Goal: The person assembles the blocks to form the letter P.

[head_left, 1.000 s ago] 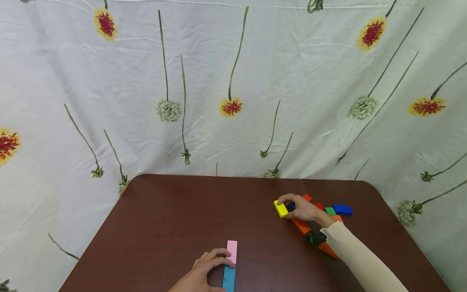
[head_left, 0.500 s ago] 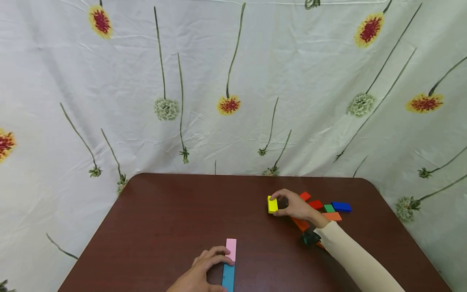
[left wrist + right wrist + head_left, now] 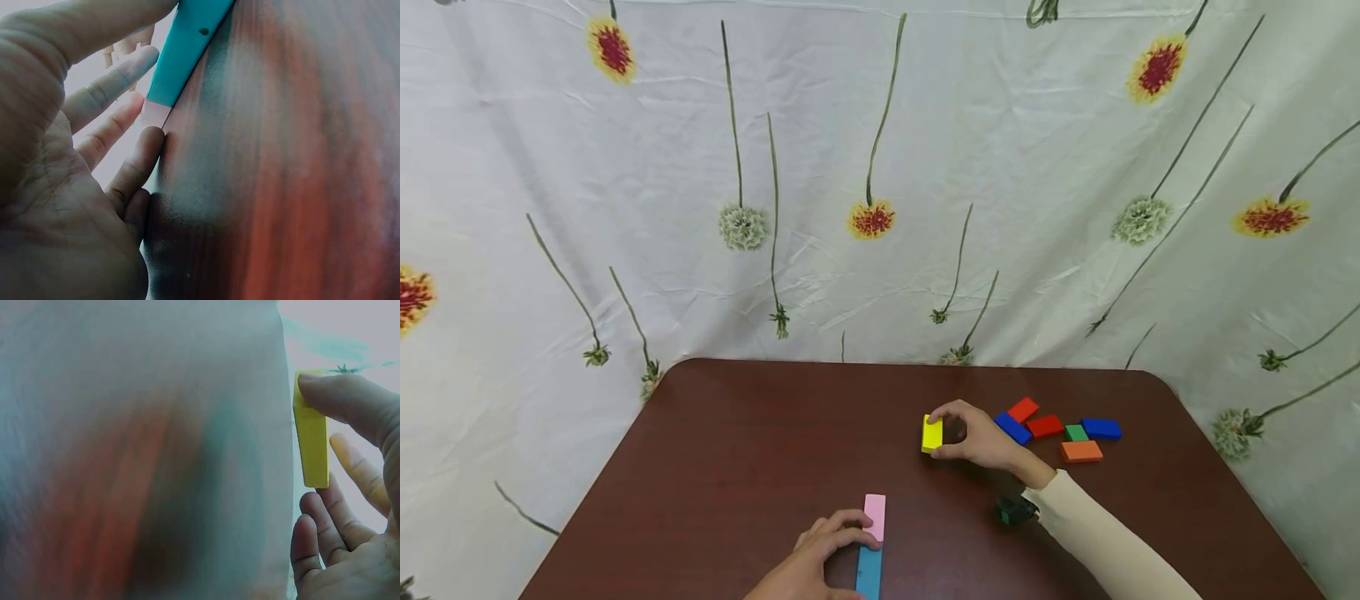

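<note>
In the head view my right hand (image 3: 977,440) pinches a yellow block (image 3: 932,435) by its ends, thumb at the near end. The right wrist view has the same yellow block (image 3: 314,447) with the thumb on one end and other fingers loosely bent beside it. Near the front, my left hand (image 3: 820,557) rests along a pink block (image 3: 876,508) and a light-blue block (image 3: 869,575), which lie end to end. Its fingertips touch the blocks around their joint. From the left wrist, the light-blue block (image 3: 190,56) shows a small dark mark.
To the right on the dark wooden table (image 3: 737,450) lie loose blocks: red (image 3: 1046,427), dark blue (image 3: 1013,427), green (image 3: 1076,433), orange (image 3: 1081,452) and more. My right forearm (image 3: 1097,533) covers part of that side. A flowered cloth (image 3: 820,275) hangs behind the table.
The right hand has moved left with the yellow block, away from the loose blocks, and more of the dark blue block now shows. The left hand has stayed in place.
</note>
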The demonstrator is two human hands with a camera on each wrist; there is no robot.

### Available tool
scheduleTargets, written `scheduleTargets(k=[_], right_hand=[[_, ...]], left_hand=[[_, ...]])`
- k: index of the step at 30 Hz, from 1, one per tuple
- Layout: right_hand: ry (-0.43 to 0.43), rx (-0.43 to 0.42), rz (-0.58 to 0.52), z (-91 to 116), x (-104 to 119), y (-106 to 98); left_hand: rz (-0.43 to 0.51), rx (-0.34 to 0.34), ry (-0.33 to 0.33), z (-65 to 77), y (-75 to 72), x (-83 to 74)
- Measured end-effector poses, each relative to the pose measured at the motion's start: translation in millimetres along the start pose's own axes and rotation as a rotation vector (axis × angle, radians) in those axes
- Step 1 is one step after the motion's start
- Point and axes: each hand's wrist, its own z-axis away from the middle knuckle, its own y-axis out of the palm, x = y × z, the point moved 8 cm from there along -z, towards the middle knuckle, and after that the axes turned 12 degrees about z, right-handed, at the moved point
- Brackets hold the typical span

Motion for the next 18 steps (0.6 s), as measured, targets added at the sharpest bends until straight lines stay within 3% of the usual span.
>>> scheduleTargets(k=[7,18], right_hand=[[0.021,0.027,-0.026,1,4,22],[-0.034,0.041,-0.018,-9,24,39]], left_hand=[[-0.018,-0.005,0.058,-0.4,0.4,0.7],[-0.014,-0.001,0.061,-2.8,-2.7,0.5]])
